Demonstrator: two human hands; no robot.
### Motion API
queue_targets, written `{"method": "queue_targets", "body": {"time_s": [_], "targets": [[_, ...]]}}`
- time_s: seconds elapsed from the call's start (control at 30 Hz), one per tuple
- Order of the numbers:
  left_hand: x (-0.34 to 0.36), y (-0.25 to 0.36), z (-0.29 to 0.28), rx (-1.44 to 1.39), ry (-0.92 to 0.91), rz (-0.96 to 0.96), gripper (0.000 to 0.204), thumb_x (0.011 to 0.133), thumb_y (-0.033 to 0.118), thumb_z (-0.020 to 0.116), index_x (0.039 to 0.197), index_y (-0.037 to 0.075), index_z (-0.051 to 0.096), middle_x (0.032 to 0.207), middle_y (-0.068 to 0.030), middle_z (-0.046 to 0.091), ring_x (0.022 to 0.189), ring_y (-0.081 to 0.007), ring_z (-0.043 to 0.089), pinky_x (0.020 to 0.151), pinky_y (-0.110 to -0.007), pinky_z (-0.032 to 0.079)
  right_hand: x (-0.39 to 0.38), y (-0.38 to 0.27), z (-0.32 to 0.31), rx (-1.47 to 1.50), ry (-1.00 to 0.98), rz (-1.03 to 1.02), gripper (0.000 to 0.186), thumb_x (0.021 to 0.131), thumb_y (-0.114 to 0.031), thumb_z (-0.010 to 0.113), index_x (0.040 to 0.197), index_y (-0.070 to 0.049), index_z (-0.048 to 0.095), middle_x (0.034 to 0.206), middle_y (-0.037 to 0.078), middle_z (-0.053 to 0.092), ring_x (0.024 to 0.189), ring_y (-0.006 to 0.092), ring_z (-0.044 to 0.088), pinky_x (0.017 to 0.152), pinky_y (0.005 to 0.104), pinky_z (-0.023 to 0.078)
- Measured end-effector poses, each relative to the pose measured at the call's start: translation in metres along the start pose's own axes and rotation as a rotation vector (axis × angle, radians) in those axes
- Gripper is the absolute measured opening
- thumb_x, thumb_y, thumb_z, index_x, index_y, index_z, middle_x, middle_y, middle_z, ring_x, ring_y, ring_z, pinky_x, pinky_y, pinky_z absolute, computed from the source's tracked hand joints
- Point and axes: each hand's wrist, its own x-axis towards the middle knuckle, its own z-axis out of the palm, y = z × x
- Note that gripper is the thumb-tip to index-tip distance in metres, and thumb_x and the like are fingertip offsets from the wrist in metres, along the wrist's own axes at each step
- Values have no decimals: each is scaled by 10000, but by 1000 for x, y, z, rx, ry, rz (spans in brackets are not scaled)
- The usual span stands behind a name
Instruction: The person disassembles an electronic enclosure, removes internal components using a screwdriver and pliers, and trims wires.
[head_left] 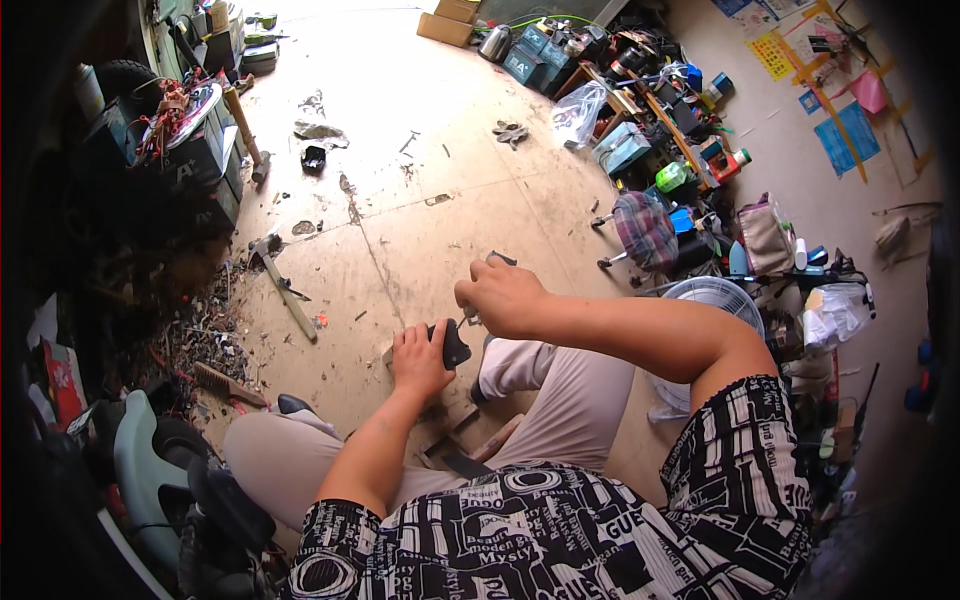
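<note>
My left hand (pixel 420 362) is closed over a dark, flat-faced part (pixel 456 346) with small holes in its face, steadying it low in front of my legs. Just right of it and higher, my right hand (pixel 505 297) is wrapped round a tool whose dark end (pixel 503 258) pokes out past the fingers. A thin shaft seems to run from this fist down toward the part; its tip is too small to make out. Under my left hand, wooden pieces (pixel 458 418) lie between my legs, partly hidden by my forearm.
A hammer (pixel 285 288) lies on the floor at left, beside scattered debris and a wooden brush (pixel 228 385). A sledgehammer (pixel 246 138) leans against a battery at upper left. At right stand a plaid-seated stool (pixel 645 230), a fan (pixel 715 298) and a cluttered shelf (pixel 670 125).
</note>
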Motion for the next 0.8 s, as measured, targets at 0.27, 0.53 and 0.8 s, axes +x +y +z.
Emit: {"method": "queue_targets", "body": {"time_s": [0.27,0.53,0.8], "targets": [[0,1,2,17,-1,-2,908,547,357,792,1366,190,439,1088,-98,523,1053,-264,503,963,-385,337,1,2,7,65,-71,114,330,868,-238,640,1120,-40,561,1123,196,599,1029,364,619,830,416,521],[1,-5,-2,2,13,-15,890,557,358,809,1356,177,462,1075,-95,535,1060,-272,511,967,-405,346,9,-7,-5,139,-58,257,311,829,-298,676,1010,-56,603,896,182,641,873,373,641,767,448,523],[4,-2,3,0,0,2,817,567,343,786,1310,194,481,1061,-87,532,1052,-253,518,940,-386,371,10,12,16,615,35,-261,295,734,-31,742,998,-70,616,925,70,613,890,205,613,802,319,493]]}}
